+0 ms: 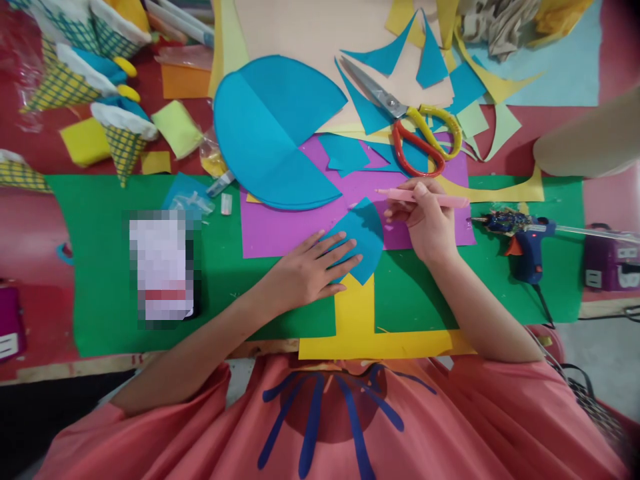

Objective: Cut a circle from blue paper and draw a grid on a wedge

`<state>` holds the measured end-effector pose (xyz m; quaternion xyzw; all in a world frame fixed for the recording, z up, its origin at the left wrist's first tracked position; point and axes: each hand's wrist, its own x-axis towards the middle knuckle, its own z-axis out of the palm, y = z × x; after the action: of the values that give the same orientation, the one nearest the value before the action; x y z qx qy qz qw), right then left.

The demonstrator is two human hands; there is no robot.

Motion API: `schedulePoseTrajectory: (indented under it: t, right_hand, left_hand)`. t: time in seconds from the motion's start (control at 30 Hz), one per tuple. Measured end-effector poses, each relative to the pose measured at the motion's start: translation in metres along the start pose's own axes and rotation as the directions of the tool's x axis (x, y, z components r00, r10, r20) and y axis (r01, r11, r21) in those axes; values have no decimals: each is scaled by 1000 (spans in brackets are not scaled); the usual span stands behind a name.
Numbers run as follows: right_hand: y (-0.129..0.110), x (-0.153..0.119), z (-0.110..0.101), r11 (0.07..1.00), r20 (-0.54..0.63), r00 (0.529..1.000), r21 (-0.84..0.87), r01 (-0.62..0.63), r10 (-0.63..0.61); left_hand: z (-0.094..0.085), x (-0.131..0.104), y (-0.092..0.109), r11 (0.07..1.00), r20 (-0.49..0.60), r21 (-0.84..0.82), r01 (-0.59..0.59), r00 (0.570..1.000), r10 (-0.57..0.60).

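Observation:
My left hand (313,270) lies with fingers spread over a small blue wedge-shaped piece of paper (367,233), pressing on its left side. Under that piece are a purple sheet (280,233) and a yellow strip (355,310). My right hand (430,220) is closed round a pink pen (450,200), held nearly level just above the purple sheet, right of the blue wedge. Beyond my left hand lies a large blue paper disc (270,133) with a wedge-shaped gap on its right. Scissors (400,113) with one red and one yellow handle rest beyond my right hand.
A glue gun (530,247) lies on the green sheet (420,300) at right, its cord hanging over the table edge. A blurred phone-like object (160,267) is at left. Checked cone-shaped pieces (123,137) and paper scraps (497,130) fill the far side. A pale cylinder (590,133) stands right.

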<state>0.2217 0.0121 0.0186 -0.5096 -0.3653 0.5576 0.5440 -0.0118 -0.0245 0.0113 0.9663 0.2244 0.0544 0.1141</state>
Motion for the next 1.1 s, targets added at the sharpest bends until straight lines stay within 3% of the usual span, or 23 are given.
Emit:
schedulePoseTrajectory:
  t: [0.1, 0.17, 0.33, 0.53, 0.63, 0.83, 0.93, 1.0, 1.1]
  right_hand:
    - [3, -1, -3, 993, 68, 997, -113, 46, -38]
    - [4, -3, -5, 950, 186, 978, -277, 145, -96]
    - [0, -8, -7, 638, 532, 831, -586, 500, -163]
    - [-2, -27, -14, 311, 657, 722, -655, 689, -217]
    - [1, -43, -20, 227, 693, 688, -650, 725, -214]
    - [8, -72, -11, 255, 761, 614, -564, 785, -208]
    - [5, -78, -1, 367, 771, 605, -514, 775, -197]
    - [-1, -73, 1, 506, 736, 644, -483, 714, -206]
    - [-10, -52, -3, 719, 557, 809, -484, 499, -187]
  left_hand:
    - [-1, -2, 5, 999, -14, -20, 40, 999, -41]
    - [0, -1, 8, 999, -32, -25, 35, 999, -36]
    - [-3, -1, 2, 999, -76, 23, 41, 996, -39]
    - [-10, -2, -10, 985, -109, 130, 109, 989, -95]
    - [-11, 0, -12, 983, -78, 78, 167, 984, -161]
    - [-5, 9, -22, 977, -46, 4, 214, 976, -214]
    - [-1, 13, -29, 973, -12, -7, 232, 973, -232]
    - [1, 14, -33, 976, 6, -13, 217, 976, -217]
    - [2, 13, -37, 990, 26, -33, 137, 990, -136]
